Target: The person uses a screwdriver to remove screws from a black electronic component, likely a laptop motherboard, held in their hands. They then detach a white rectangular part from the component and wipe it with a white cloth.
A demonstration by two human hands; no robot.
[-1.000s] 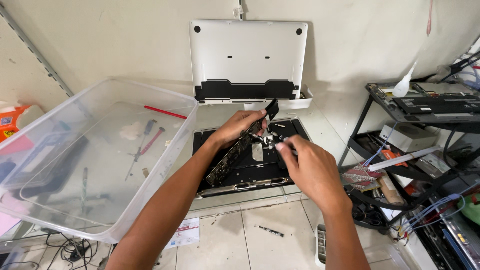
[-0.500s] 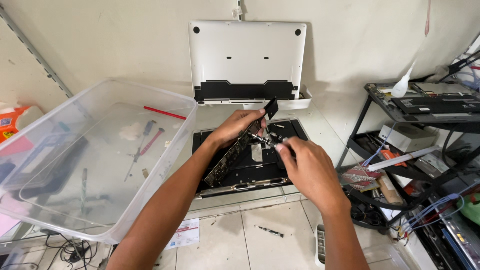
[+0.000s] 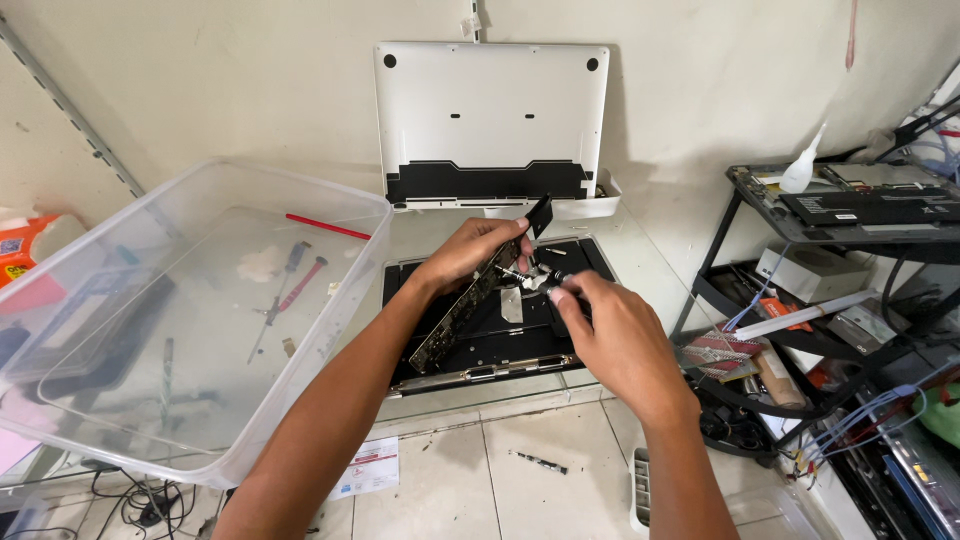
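Lifting the circuit board (image 3: 468,303) on edge out of the opened laptop base (image 3: 490,350), the left hand (image 3: 478,250) is gripping its top while the right hand (image 3: 610,335) is pinching something small at its far end; the bottom cover (image 3: 492,110) is already off, leaning on the wall, and the clear plastic bin (image 3: 190,330) is crowding the left side, with open tile nearer

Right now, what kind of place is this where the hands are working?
Probably a small electronics repair shop. An opened laptop lies on the bench, its removed bottom cover leans on the wall, screwdrivers sit in a clear plastic bin, and a metal rack holds parts.
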